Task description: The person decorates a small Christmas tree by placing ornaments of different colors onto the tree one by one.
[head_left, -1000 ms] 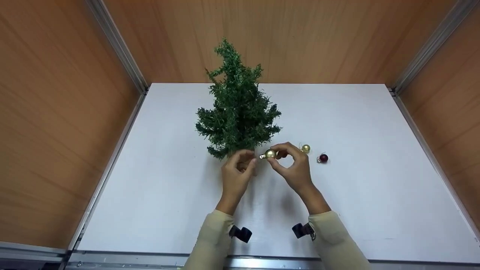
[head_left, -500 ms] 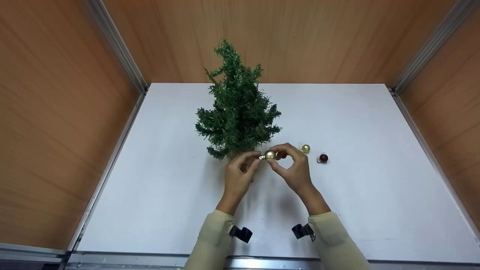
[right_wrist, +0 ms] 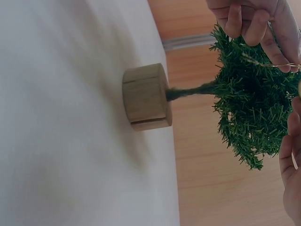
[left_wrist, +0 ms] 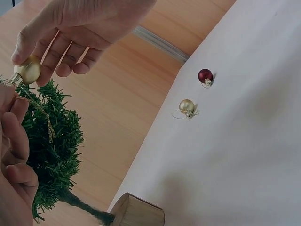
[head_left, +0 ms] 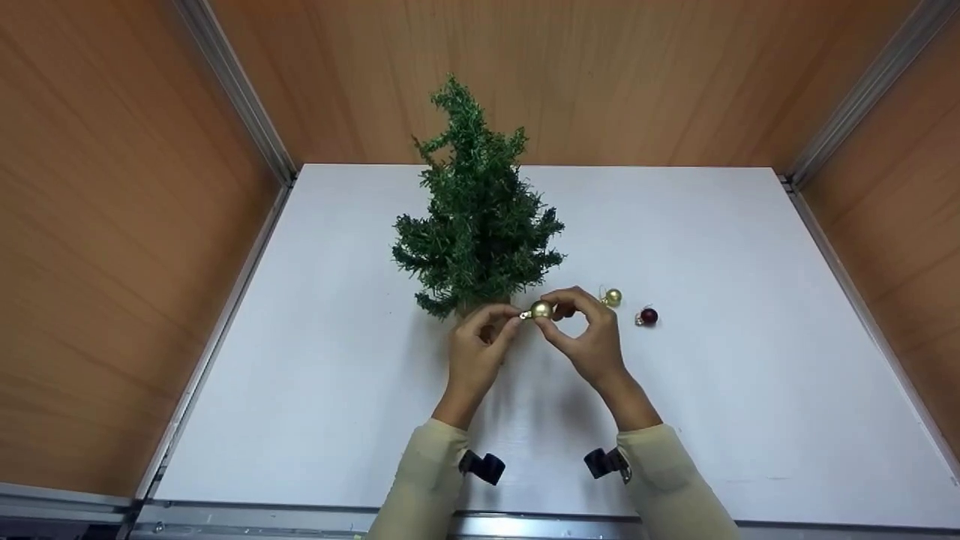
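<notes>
Between both hands is a gold Christmas bauble (head_left: 541, 309), held above the white table in front of the tree. Thumb and forefinger of my right hand (head_left: 596, 346) pinch its round body. My left hand (head_left: 472, 356) pinches the gold cord (right_wrist: 277, 65) at the bauble's cap, and the cord's loose end trails away in the right wrist view. Behind the hands stands a small green artificial Christmas tree (head_left: 480, 217). Its round wooden base (right_wrist: 145, 100) shows in both wrist views, mostly hidden by the branches and left hand in the head view.
To the right of my right hand lie a second gold bauble (head_left: 613, 297) with a cord and a dark red bauble (head_left: 649, 316). Wooden panels (head_left: 645, 82) with metal rails enclose the white table (head_left: 720, 405) at the back and sides.
My left hand has shifted slightly right, and its thumb and forefinger have closed at the bauble's cap and cord. The right hand and the bauble have barely moved.
</notes>
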Tool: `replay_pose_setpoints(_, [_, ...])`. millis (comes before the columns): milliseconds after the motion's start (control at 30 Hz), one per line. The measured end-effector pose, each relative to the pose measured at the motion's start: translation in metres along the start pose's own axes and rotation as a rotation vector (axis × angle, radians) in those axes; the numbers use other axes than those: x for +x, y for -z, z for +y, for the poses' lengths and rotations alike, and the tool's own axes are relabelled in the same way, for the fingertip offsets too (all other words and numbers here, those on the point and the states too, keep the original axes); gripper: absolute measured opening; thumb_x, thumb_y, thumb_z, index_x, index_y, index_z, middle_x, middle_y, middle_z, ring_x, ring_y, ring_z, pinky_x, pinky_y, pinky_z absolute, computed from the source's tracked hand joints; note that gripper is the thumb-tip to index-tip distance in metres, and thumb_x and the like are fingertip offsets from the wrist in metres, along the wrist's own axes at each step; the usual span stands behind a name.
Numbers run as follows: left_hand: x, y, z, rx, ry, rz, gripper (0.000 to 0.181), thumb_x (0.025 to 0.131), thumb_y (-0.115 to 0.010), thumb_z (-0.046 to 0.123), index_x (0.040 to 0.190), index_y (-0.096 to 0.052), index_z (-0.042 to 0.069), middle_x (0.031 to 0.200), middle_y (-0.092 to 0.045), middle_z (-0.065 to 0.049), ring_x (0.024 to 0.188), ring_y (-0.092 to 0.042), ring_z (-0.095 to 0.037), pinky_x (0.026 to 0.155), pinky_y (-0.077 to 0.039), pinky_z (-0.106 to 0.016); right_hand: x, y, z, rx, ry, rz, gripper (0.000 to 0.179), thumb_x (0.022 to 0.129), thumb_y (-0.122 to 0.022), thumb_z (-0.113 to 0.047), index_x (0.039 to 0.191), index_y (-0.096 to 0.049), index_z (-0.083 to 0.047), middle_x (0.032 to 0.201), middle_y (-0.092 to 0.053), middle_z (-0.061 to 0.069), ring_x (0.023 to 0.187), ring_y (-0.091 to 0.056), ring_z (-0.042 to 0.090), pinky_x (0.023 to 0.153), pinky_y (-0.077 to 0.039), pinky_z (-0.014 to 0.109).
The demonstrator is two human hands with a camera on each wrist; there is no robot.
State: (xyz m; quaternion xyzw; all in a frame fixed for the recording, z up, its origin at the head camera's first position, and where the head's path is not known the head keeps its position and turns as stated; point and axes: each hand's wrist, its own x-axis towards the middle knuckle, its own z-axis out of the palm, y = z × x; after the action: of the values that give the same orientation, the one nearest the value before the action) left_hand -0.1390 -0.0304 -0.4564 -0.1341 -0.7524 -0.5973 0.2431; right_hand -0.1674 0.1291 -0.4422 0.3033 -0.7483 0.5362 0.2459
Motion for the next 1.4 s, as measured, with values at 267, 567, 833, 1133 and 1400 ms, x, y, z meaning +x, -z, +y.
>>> replay_pose_setpoints(267, [0.002,-0.001,-0.001,0.007,-0.016,0.011,0.007,0.082,-0.065,0.008,0.087,-0.064,0.003,0.076,-0.063,-0.001,0.051,-0.045,-0.016,0.045,-0.037,-0.029,0.000,0.000,0.001,-0.012,-0.002,-0.002,0.019,0.075,-0.071,-0.002,0.093,-0.064,0.001,0.086,-0.064,0.007,0.070,-0.057,0.021,0.062,-0.046,0.038])
replay_pose_setpoints(567, [0.003,-0.001,-0.001,-0.001,-0.026,0.028,0.006,0.081,-0.066,0.005,0.086,-0.063,0.001,0.072,-0.061,-0.001,0.054,-0.046,-0.014,0.047,-0.037,-0.027,0.000,0.000,0.001,-0.010,-0.018,-0.004,0.020,0.075,-0.071,-0.001,0.094,-0.064,0.001,0.086,-0.063,0.008,0.070,-0.057,0.023,0.061,-0.045,0.040])
replay_pose_setpoints(833, [0.005,-0.001,-0.001,-0.010,-0.039,0.025,0.006,0.081,-0.066,0.004,0.085,-0.063,0.001,0.073,-0.061,-0.002,0.054,-0.047,-0.015,0.048,-0.037,-0.025,-0.002,0.001,0.004,-0.011,-0.016,-0.005,0.020,0.074,-0.071,-0.001,0.093,-0.064,0.001,0.086,-0.064,0.009,0.069,-0.057,0.025,0.062,-0.046,0.037])
replay_pose_setpoints(1133, [0.006,-0.001,0.001,-0.028,-0.058,0.037,0.005,0.081,-0.065,0.004,0.086,-0.064,0.002,0.075,-0.062,-0.002,0.053,-0.044,-0.019,0.047,-0.035,-0.027,-0.007,0.002,0.005,-0.011,-0.042,-0.020,0.021,0.075,-0.071,-0.001,0.094,-0.064,0.002,0.086,-0.064,0.008,0.069,-0.057,0.026,0.062,-0.045,0.039])
replay_pose_setpoints(1400, [0.006,-0.001,0.006,-0.065,-0.027,0.042,0.006,0.082,-0.065,0.005,0.087,-0.063,0.003,0.072,-0.060,-0.002,0.051,-0.046,-0.020,0.042,-0.037,-0.028,-0.013,0.002,0.008,-0.004,-0.040,-0.014,0.021,0.074,-0.071,-0.001,0.094,-0.064,0.000,0.087,-0.064,0.007,0.070,-0.057,0.022,0.062,-0.046,0.040])
